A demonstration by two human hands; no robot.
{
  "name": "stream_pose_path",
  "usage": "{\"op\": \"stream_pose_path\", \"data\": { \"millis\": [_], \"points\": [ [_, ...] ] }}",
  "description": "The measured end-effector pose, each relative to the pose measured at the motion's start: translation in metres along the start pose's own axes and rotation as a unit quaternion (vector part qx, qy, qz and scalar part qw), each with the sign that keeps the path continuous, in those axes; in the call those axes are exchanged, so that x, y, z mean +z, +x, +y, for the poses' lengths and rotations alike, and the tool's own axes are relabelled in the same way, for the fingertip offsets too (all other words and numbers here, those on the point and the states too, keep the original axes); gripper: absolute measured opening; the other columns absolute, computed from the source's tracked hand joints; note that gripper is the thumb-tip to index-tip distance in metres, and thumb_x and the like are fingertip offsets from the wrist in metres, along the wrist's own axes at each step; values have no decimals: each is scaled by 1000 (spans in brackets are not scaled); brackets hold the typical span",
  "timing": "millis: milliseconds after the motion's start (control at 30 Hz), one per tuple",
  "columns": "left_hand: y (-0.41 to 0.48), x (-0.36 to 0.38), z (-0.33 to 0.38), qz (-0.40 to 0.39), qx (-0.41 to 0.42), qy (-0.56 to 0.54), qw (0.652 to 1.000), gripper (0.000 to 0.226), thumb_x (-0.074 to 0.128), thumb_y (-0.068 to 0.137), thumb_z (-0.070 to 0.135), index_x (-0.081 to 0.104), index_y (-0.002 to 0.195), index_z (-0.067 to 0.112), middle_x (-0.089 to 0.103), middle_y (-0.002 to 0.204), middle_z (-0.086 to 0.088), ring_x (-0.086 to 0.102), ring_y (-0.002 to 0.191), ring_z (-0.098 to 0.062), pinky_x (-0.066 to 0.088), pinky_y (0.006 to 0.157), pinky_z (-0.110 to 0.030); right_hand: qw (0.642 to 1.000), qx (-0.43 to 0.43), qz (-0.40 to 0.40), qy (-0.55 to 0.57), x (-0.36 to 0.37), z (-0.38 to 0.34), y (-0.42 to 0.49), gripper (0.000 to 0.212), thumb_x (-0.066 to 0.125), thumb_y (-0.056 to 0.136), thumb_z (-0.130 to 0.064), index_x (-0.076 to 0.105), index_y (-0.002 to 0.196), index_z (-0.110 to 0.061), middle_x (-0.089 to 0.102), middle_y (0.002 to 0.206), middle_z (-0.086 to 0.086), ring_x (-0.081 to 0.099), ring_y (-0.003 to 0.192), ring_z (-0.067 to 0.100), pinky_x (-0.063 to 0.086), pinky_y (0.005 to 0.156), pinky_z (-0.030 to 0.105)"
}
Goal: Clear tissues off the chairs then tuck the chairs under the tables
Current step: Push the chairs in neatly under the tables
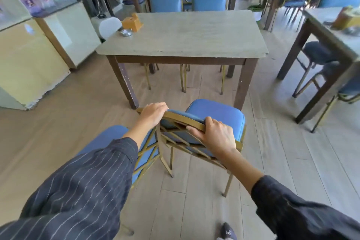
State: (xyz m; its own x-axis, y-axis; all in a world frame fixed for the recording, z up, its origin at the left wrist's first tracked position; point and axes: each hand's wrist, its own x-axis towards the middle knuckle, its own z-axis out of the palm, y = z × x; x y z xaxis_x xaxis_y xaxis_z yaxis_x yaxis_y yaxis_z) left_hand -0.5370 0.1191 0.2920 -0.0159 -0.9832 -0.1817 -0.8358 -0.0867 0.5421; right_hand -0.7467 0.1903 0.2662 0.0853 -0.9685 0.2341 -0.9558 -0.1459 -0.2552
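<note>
A blue padded chair with a gold frame stands just in front of me, its seat facing the grey-topped table. My left hand grips the left end of its backrest top rail. My right hand is closed over the right part of the same rail. The seat's front edge sits near the table's front legs, outside the tabletop. No tissue shows on this seat. A second blue chair stands at my left, mostly hidden by my left sleeve.
Two blue chairs are tucked in at the table's far side. An orange tissue box and a small metal ashtray sit on the table's left corner. A cream counter stands left; another table with chairs stands right.
</note>
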Motion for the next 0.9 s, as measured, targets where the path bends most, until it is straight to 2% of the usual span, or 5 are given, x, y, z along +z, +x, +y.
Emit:
{"op": "stream_pose_path", "data": {
  "millis": [233, 367, 467, 600, 900],
  "points": [
    [11, 9, 13, 20, -18, 43, 999, 30, 27, 97, 22, 53, 106, 10, 55, 124, -16, 45, 114, -37, 36, 90, -43, 999, -41, 8, -26, -4, 32, 29, 70, 22, 74, -81, 49, 84, -17, 62, 74, -3, 51, 58, 19, 35, 53, 30],
    [26, 16, 17, 6, 10, 75, 997, 56, 14, 86, 48, 56, 103, 14, 57, 121, -11, 46, 116, -33, 33, 91, -44, 996, -75, 38, -33, 1, 58, 57, 84, 10, 69, -87, 51, 85, -15, 66, 76, 1, 59, 60, 25, 38, 51, 31],
    [33, 23, 17, 22, 43, 32, 998, 52, 24, 91, 61, 55, 95, 19, 57, 116, -7, 42, 117, -32, 29, 91, -42, 995, -83, 47, -32, 6, 78, 80, 89, 4, 69, -88, 53, 84, -14, 65, 73, 2, 62, 60, 28, 45, 52, 34],
    [51, 30, 20, 13, 111, 37, 993, 85, 18, 70, 82, 51, 122, 24, 58, 123, -1, 45, 119, -28, 29, 99, -42, 995, -86, 47, -34, 6, 105, 110, 93, 5, 68, -89, 55, 85, -13, 66, 72, 4, 61, 60, 29, 47, 53, 33],
    [123, 41, 49, 70, 120, 25, 990, 90, 17, 67, 84, 51, 124, 23, 57, 128, 4, 48, 121, -22, 28, 101, -41, 997, -46, 55, -30, 13, 140, 182, 95, 5, 62, -93, 53, 86, -14, 66, 73, 2, 64, 64, 27, 46, 54, 32]
  ]
}}
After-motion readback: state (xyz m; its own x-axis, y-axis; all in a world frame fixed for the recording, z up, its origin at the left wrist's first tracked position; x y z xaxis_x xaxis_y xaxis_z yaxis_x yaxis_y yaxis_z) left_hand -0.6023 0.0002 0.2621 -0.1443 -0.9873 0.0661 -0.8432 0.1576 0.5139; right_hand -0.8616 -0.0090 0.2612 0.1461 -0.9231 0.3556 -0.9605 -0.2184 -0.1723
